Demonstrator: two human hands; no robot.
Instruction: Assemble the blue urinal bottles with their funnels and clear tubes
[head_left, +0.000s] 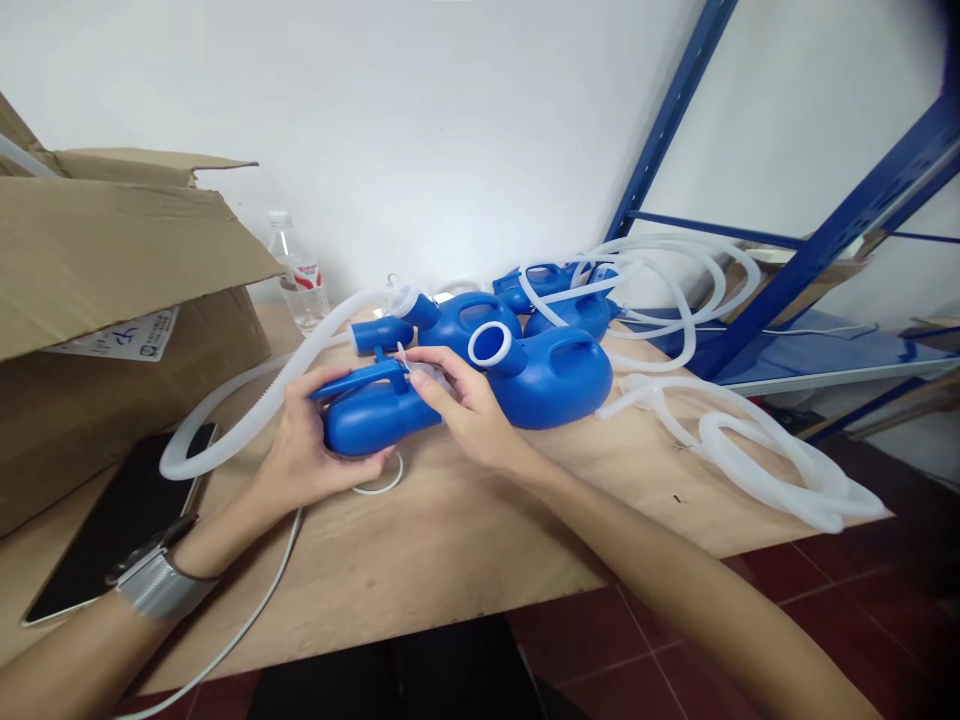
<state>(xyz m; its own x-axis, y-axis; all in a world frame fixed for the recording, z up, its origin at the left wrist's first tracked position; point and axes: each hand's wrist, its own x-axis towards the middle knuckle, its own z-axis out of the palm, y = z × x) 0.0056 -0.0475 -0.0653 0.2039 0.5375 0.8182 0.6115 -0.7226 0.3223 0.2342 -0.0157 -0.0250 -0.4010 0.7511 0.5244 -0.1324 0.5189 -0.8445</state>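
Note:
A blue plastic bottle with a handle (375, 418) lies on its side above the wooden table (450, 540). My left hand (304, 445) is wrapped round its left end, fingers over the handle and thumb underneath. At the bottle's right part, my right hand (465, 405) pinches a small clear piece (431, 372) with a thin loop, beside the handle's end. Just right of my right hand lies another blue bottle (559, 380), its white-rimmed mouth facing me. Behind my hands is a blue bottle (469, 322) with a white hose (281, 385) curving left.
An open cardboard box (127, 240) and a black tablet (120, 520) are at the left. A clear water bottle (304, 285) stands near the wall. Coiled white hoses (772, 450) lie at the right, near a blue metal shelf (847, 220). A white cable (259, 610) crosses the table.

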